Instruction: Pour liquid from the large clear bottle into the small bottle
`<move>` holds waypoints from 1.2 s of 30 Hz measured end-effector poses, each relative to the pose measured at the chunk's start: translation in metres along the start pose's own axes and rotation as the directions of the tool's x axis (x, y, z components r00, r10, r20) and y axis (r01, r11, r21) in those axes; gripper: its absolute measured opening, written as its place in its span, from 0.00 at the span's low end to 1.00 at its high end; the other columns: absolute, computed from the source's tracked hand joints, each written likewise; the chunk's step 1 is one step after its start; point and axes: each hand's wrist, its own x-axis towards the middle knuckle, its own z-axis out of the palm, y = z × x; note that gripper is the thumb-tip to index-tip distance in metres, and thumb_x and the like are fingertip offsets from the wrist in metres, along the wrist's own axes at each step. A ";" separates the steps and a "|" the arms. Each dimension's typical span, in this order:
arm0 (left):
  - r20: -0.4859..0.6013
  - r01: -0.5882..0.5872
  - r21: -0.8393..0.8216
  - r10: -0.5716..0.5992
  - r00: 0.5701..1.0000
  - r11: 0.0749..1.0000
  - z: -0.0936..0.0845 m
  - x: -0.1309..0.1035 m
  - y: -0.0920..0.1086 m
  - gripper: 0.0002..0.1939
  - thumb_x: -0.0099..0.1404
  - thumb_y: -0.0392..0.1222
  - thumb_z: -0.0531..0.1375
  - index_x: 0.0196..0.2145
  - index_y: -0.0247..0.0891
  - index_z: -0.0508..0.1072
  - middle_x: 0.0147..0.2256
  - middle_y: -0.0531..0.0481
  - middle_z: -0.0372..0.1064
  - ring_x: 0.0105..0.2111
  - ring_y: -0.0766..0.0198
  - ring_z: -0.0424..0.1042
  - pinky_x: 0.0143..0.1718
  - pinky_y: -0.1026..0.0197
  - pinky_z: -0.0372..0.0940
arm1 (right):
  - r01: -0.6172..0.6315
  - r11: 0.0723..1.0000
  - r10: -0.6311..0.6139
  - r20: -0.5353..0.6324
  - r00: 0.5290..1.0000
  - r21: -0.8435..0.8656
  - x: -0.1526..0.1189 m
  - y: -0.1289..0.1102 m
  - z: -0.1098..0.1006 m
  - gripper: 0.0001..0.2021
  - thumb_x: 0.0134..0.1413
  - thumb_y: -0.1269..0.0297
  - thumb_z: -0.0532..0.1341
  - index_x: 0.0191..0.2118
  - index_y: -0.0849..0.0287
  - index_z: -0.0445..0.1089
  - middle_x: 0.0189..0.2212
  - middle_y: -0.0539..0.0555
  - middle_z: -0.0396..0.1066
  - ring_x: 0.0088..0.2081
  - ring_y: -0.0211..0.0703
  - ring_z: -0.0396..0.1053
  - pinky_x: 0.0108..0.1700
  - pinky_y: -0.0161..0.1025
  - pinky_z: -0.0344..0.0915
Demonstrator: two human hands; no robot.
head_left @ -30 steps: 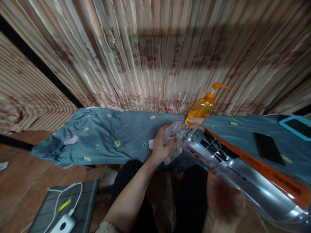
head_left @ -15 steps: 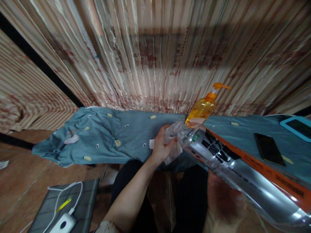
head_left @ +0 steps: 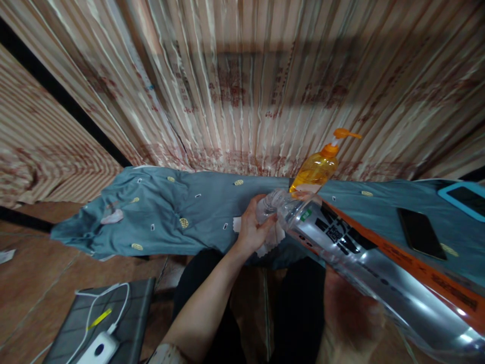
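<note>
My left hand [head_left: 252,227] is closed round a small clear container [head_left: 265,206], whose exact kind I cannot make out. A large clear plastic bottle [head_left: 364,260] with a silver and orange label slants down from the lower right. Its neck meets the mouth of the small container. My right hand [head_left: 350,308], dim and blurred, supports the big bottle from below; its fingers are mostly hidden behind the bottle. Under my left hand lies a white scallop-edged napkin [head_left: 273,240]. Just beyond the bottle neck stands an orange pump bottle [head_left: 316,169] with yellow liquid.
A blue-green cloth [head_left: 208,202] covers the narrow table. On its right lie a black phone [head_left: 421,232] and a light-blue framed device [head_left: 464,197]. A striped curtain [head_left: 246,91] hangs behind. At lower left, a white power bank [head_left: 99,349] with a cable rests on a dark stool [head_left: 132,313].
</note>
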 end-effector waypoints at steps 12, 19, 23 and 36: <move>0.001 -0.016 -0.010 0.016 1.000 1.000 0.001 0.000 -0.003 0.21 0.59 0.44 0.60 0.48 0.37 0.64 0.43 0.44 0.70 0.43 0.56 0.70 0.47 0.53 0.65 | 0.005 1.000 -0.004 0.066 0.998 -0.008 -0.001 -0.004 0.004 0.27 0.31 0.51 0.71 0.43 0.48 0.70 0.54 0.45 0.63 0.62 0.51 0.53 0.63 0.57 0.50; 0.001 -0.037 0.008 0.037 0.999 0.999 0.001 0.000 -0.004 0.21 0.58 0.43 0.60 0.48 0.36 0.64 0.44 0.44 0.70 0.44 0.57 0.70 0.47 0.54 0.65 | 0.024 1.000 -0.023 0.057 0.998 -0.015 0.001 0.000 -0.002 0.27 0.30 0.51 0.71 0.43 0.46 0.70 0.51 0.44 0.66 0.60 0.50 0.56 0.61 0.57 0.57; -0.002 -0.036 -0.001 0.036 0.999 0.999 0.001 0.000 -0.005 0.21 0.59 0.44 0.60 0.48 0.36 0.64 0.44 0.44 0.70 0.43 0.57 0.70 0.47 0.54 0.65 | 0.021 0.999 -0.020 0.031 0.999 -0.034 0.000 -0.002 0.001 0.29 0.26 0.50 0.72 0.43 0.44 0.70 0.51 0.42 0.66 0.60 0.48 0.57 0.62 0.54 0.55; -0.012 -0.076 0.009 0.076 0.997 0.997 0.001 0.000 -0.007 0.21 0.59 0.44 0.60 0.48 0.36 0.64 0.43 0.45 0.70 0.43 0.58 0.70 0.46 0.55 0.65 | -0.046 0.998 0.045 -0.030 0.999 -0.038 -0.001 -0.002 0.000 0.29 0.23 0.49 0.72 0.40 0.46 0.71 0.54 0.45 0.64 0.60 0.51 0.56 0.63 0.59 0.50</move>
